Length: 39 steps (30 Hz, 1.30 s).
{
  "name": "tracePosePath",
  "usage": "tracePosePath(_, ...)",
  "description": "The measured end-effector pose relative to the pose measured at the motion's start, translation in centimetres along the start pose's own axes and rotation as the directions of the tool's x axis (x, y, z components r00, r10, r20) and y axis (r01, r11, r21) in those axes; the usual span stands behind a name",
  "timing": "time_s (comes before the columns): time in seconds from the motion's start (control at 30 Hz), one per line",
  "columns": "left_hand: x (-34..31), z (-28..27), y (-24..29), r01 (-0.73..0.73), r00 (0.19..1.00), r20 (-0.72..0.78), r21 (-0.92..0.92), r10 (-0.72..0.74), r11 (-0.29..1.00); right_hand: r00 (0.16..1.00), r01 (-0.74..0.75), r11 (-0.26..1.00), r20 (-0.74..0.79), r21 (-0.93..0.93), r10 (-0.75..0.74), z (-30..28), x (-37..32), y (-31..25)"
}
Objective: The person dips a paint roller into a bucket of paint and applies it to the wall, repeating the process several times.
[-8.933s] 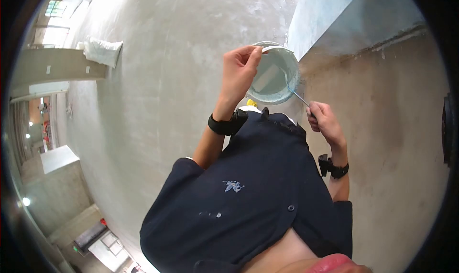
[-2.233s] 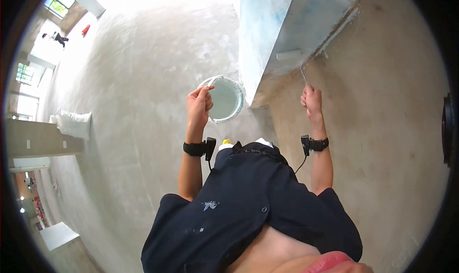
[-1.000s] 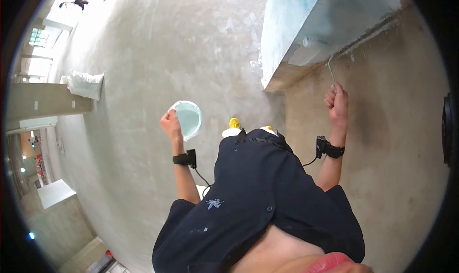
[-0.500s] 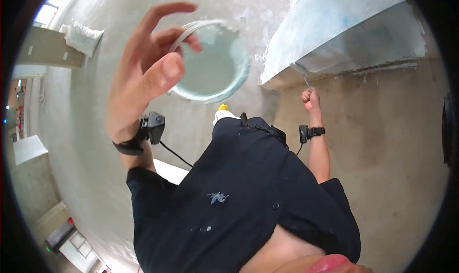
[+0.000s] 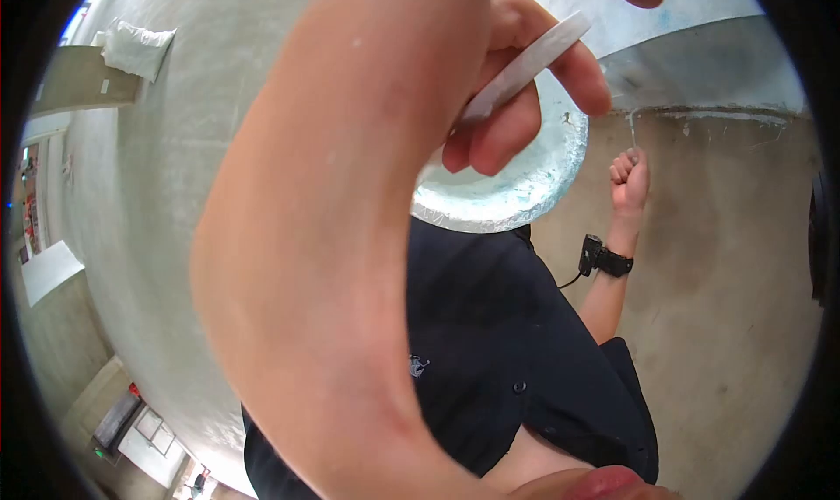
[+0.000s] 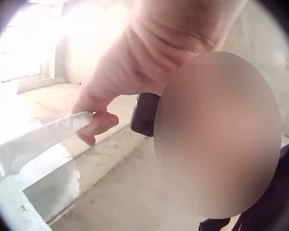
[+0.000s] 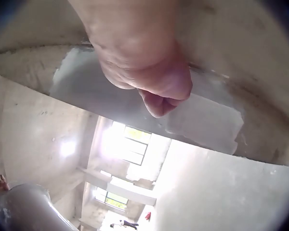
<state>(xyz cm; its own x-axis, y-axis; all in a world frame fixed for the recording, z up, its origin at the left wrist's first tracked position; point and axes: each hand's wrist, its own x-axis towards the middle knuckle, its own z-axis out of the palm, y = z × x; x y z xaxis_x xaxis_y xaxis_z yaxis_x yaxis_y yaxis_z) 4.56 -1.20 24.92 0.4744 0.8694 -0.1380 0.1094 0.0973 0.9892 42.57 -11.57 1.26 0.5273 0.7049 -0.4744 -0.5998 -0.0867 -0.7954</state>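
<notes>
In the head view my left hand point(image 5: 503, 141) is raised close to the camera, its fingers curled round the white handle of a bucket point(image 5: 490, 220). The forearm hides part of the bucket. In the left wrist view the handle point(image 6: 43, 137) runs into the fingers. The right hand point(image 5: 632, 183) is farther off, its fist gripping a paint roller whose thin wire frame point(image 5: 633, 131) reaches up to a pale painted wall face point(image 5: 717, 54). In the right wrist view that fist covers most of the roller, and the bucket point(image 7: 33, 211) shows at lower left.
A bare brownish wall surface point(image 5: 700, 325) lies beside the right arm, with a rough seam point(image 5: 700, 113) along the painted face. A white sack point(image 5: 138, 49) lies at the far left near a low concrete beam. Windows point(image 7: 130, 144) show in the right wrist view.
The roller was in the bucket in the oldest frame and has since gone to the painted wall. The left hand has lifted the bucket from low at the side up towards the camera.
</notes>
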Motion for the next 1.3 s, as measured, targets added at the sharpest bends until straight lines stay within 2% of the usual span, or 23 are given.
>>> tracePosePath(0.07,0.0,0.3,-0.2,-0.043,0.999,0.023,0.006,0.043,0.999,0.997,0.06,0.998,0.043,0.008,-0.061,0.6,-1.4,-1.2)
tracePosePath(0.1,-0.1,0.4,-0.4,-0.064,0.997,0.031,0.007,0.064,0.998,0.998,0.056,0.998,0.041,0.008,-0.056,1.0,-2.1,-1.7)
tracePosePath(0.17,-0.1,0.6,-0.9,-0.108,0.993,0.042,0.011,0.108,0.994,0.99,0.138,0.99,-0.004,0.019,-0.138,1.6,-2.7,-2.2)
tracePosePath(0.43,-1.4,1.6,0.9,-0.31,0.945,0.108,-0.011,0.309,0.951,0.98,0.064,0.987,0.175,0.149,-0.09,-1.1,-1.2,-0.8)
tracePosePath(0.5,-2.0,1.2,2.3,-0.374,0.922,0.111,-0.004,0.372,0.928,0.969,0.036,0.979,0.234,0.201,-0.084,-0.7,-0.8,-0.5)
tracePosePath(0.6,-2.5,0.8,3.4,-0.465,0.877,0.135,0.001,0.461,0.885,0.979,-0.013,0.979,0.2,0.206,-0.028,-1.1,0.0,0.2)
tracePosePath(0.7,-2.7,1.1,4.2,-0.558,0.816,0.173,-0.019,0.552,0.83,0.977,0.025,0.992,0.206,0.126,-0.051,-0.7,-1.0,-0.4)
tracePosePath(0.77,-2.9,1.5,5.7,-0.626,0.759,0.207,-0.029,0.618,0.779,0.958,0.046,0.994,0.277,0.097,-0.072,-0.6,-1.0,-0.3)
tracePosePath(0.83,-2.5,0.7,4.6,-0.565,0.768,0.266,-0.149,0.583,0.812,0.948,0.073,0.993,0.303,0.095,-0.099,-0.7,-1.1,-0.3)
tracePosePath(0.9,-3.7,1.2,4.4,-0.286,0.938,0.12,-0.254,0.324,0.924,0.96,0.068,0.996,0.27,0.053,-0.08,-0.6,-1.4,-0.3)
tracePosePath(0.97,-3.5,1.6,3.1,-0.216,0.967,0.067,-0.286,0.244,0.934,0.965,0.101,0.992,0.235,0.075,-0.117,-0.5,-1.6,-0.6)
tracePosePath(1.07,-2.3,1.4,0.3,-0.122,0.99,0.029,-0.283,0.136,0.951,0.94,0.188,0.96,0.245,0.208,-0.237,-1.3,-1.2,-0.6)
tracePosePath(1.13,-1.3,0.9,-2.7,-0.075,0.996,-0.055,-0.229,0.064,0.971,0.961,0.222,0.966,0.136,0.131,-0.239,0.0,-2.4,-1.8)
tracePosePath(1.17,-0.8,0.7,-4.5,-0.047,0.992,-0.121,-0.195,0.023,0.98,0.957,0.246,0.955,0.111,0.167,-0.266,0.2,-2.7,-2.4)
tracePosePath(1.23,0.3,-0.6,-9.3,0.03,0.966,-0.249,-0.143,-0.065,0.989,0.95,0.274,0.958,0.133,0.079,-0.283,0.6,-3.5,-3.2)
tracePosePath(1.3,0.7,-1.8,-13.7,0.081,0.937,-0.325,-0.155,-0.128,0.985,0.944,0.304,0.95,0.111,0.074,-0.311,1.3,-4.4,-4.2)
